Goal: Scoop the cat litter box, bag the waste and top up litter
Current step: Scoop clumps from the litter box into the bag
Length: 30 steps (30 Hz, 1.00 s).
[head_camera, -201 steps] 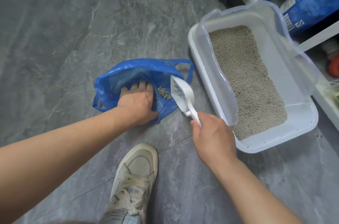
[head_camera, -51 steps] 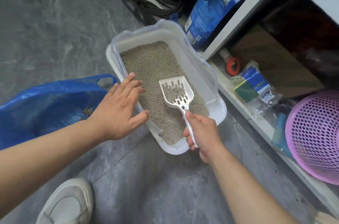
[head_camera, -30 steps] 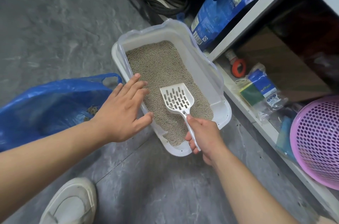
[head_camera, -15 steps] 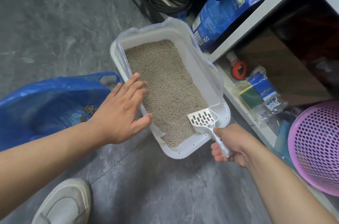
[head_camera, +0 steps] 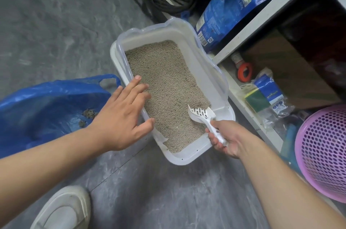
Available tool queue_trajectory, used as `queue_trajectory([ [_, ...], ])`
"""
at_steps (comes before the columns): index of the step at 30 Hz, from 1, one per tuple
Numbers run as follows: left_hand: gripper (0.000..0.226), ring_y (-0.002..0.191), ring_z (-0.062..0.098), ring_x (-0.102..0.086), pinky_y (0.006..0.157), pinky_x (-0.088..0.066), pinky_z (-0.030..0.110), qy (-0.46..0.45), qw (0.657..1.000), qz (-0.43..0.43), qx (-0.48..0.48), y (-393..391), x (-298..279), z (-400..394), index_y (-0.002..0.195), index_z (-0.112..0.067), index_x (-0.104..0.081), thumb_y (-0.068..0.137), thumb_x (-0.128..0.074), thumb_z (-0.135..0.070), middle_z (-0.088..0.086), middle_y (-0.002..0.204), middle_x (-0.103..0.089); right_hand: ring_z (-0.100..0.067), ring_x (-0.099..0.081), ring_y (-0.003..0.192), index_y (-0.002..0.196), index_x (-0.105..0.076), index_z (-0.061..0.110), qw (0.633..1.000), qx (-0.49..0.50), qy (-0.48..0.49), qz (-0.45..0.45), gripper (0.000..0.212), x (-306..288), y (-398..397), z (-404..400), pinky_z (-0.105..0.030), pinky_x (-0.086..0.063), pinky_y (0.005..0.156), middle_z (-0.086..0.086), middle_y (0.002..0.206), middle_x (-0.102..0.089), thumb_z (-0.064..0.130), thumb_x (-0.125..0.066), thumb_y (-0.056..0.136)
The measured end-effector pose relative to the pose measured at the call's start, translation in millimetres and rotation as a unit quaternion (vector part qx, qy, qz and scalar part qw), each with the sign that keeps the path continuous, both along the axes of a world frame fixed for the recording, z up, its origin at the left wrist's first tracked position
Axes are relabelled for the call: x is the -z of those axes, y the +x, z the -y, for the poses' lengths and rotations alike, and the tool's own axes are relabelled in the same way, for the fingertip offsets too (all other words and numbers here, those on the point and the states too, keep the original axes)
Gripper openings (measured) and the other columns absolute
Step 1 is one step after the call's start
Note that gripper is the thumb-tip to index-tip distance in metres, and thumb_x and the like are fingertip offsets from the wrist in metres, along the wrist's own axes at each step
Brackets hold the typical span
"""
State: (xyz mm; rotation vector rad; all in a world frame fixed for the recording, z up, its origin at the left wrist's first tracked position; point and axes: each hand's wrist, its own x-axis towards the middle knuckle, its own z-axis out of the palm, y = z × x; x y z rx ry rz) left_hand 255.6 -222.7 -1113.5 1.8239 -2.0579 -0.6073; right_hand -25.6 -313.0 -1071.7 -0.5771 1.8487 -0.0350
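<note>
White scoop (head_camera: 201, 115) dips into the litter box (head_camera: 176, 157).
Right hand (head_camera: 227, 139) fingers grip its handle at the box's near right corner; left hand (head_camera: 123, 116) fingers spread over the left rim; blue bag (head_camera: 46, 101) lies left.

One litter box (head_camera: 189, 159), one scoop (head_camera: 201, 115), one blue bag (head_camera: 46, 101), two hands (head_camera: 121, 116), one pink basket (head_camera: 324, 152).

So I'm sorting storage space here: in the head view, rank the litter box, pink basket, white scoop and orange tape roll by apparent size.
1. Litter box
2. Pink basket, though cut off by the frame edge and nearer the camera, so this is unsure
3. White scoop, handle partly hidden in the right hand
4. Orange tape roll
</note>
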Motion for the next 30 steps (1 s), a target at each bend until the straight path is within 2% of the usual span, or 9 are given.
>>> queue_trajectory([
  [4, 0.069, 0.156, 0.011, 0.013, 0.125, -0.014, 0.055, 0.008, 1.0, 0.007, 0.007, 3.2, 0.1, 0.6, 0.143, -0.021, -0.04, 0.093, -0.029, -0.067, -0.004, 0.163, -0.025, -0.011, -0.044, 0.039, 0.103, -0.062, 0.001, 0.998, -0.059, -0.009, -0.021, 0.034, 0.3, 5.5, 6.7, -0.019, -0.032, 0.034, -0.004, 0.058, -0.054, 0.03, -0.043, 0.108],
  [7, 0.069, 0.155, 0.01, 0.014, 0.125, -0.011, 0.055, 0.014, 1.0, 0.021, 0.014, 7.1, 0.3, -1.2, 0.143, -0.022, -0.039, 0.093, -0.027, -0.068, -0.004, 0.163, -0.024, -0.011, -0.041, 0.036, 0.108, -0.061, -0.001, 0.987, -0.142, -0.015, -0.069, 0.033, -17.7, -4.5, 21.4, -0.019, -0.029, 0.032, -0.004, 0.054, -0.054, 0.027, -0.045, 0.107],
  [11, 0.067, 0.156, 0.012, 0.012, 0.125, -0.013, 0.055, 0.015, 1.0, 0.016, 0.01, 5.5, -0.5, -0.6, 0.141, -0.021, -0.04, 0.093, -0.03, -0.066, -0.003, 0.163, -0.026, -0.012, -0.04, 0.037, 0.106, -0.065, -0.002, 0.958, -0.25, 0.045, -0.136, 0.034, -44.9, -24.7, 39.4, -0.019, -0.028, 0.035, -0.004, 0.052, -0.054, 0.026, -0.045, 0.106],
  [14, 0.067, 0.156, 0.012, 0.013, 0.125, -0.012, 0.055, 0.019, 1.0, 0.015, 0.008, 3.2, -0.8, 1.3, 0.142, -0.02, -0.039, 0.093, -0.03, -0.066, -0.003, 0.163, -0.025, -0.012, -0.04, 0.039, 0.103, -0.069, 0.0, 0.948, -0.283, 0.07, -0.125, 0.036, -43.2, -24.0, 38.3, -0.02, -0.028, 0.036, -0.003, 0.054, -0.054, 0.028, -0.046, 0.106],
  [20, 0.07, 0.156, 0.012, 0.011, 0.125, -0.011, 0.055, 0.017, 1.0, 0.023, 0.011, 6.1, -1.6, -2.2, 0.142, -0.02, -0.041, 0.092, -0.029, -0.067, -0.003, 0.163, -0.026, -0.012, -0.04, 0.035, 0.107, -0.062, 0.0, 0.96, -0.274, 0.037, -0.051, 0.028, -19.2, 15.0, 25.3, -0.017, -0.027, 0.032, -0.005, 0.053, -0.055, 0.025, -0.049, 0.105],
  [30, 0.069, 0.156, 0.013, 0.012, 0.126, -0.011, 0.054, 0.021, 0.999, 0.027, 0.008, 5.9, -0.6, -1.2, 0.141, -0.018, -0.041, 0.092, -0.031, -0.066, -0.002, 0.164, -0.025, -0.011, -0.04, 0.035, 0.104, -0.069, 0.0, 0.956, -0.252, 0.084, -0.125, 0.036, -40.1, -26.3, 42.1, -0.016, -0.028, 0.034, -0.003, 0.051, -0.053, 0.028, -0.047, 0.106],
])
